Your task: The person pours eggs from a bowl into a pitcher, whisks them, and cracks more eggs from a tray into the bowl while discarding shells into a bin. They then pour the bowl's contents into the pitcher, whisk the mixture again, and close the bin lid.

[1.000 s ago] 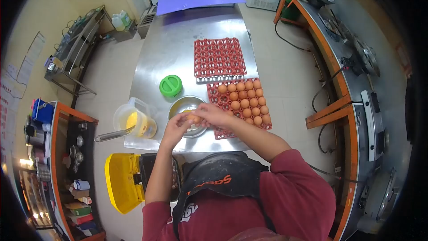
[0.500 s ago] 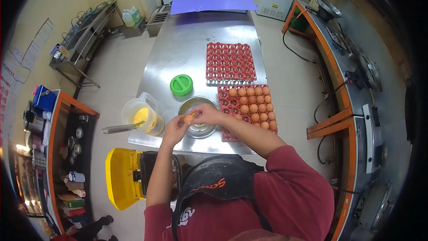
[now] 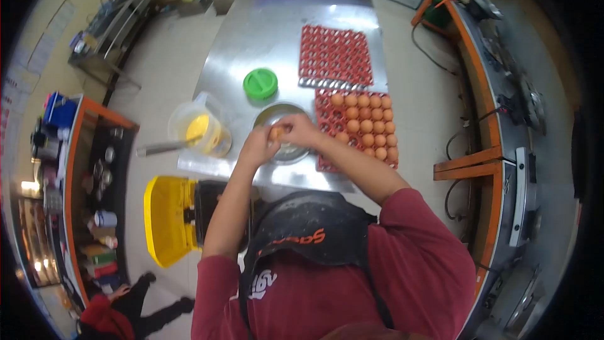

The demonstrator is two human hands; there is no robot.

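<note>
Both hands meet over a steel bowl at the table's near edge. My left hand and my right hand pinch a brown egg between their fingertips; whether its shell is split is too small to tell. Right of the bowl lies a red egg tray, with brown eggs filling mostly its right side. A clear pitcher of yellow liquid stands to the left, a metal-handled utensil leaning out of it. Behind the bowl sits a green-lidded container.
Stacked red egg trays lie farther back on the steel table. A black bin with a yellow lid stands open below the near edge. Another person is at the lower left. Orange-framed counters line the right side.
The view has tilted, so the table things appear higher. Both hands stay over the bowl with the egg, the fingers slightly shifted. A person has come into view at the lower left.
</note>
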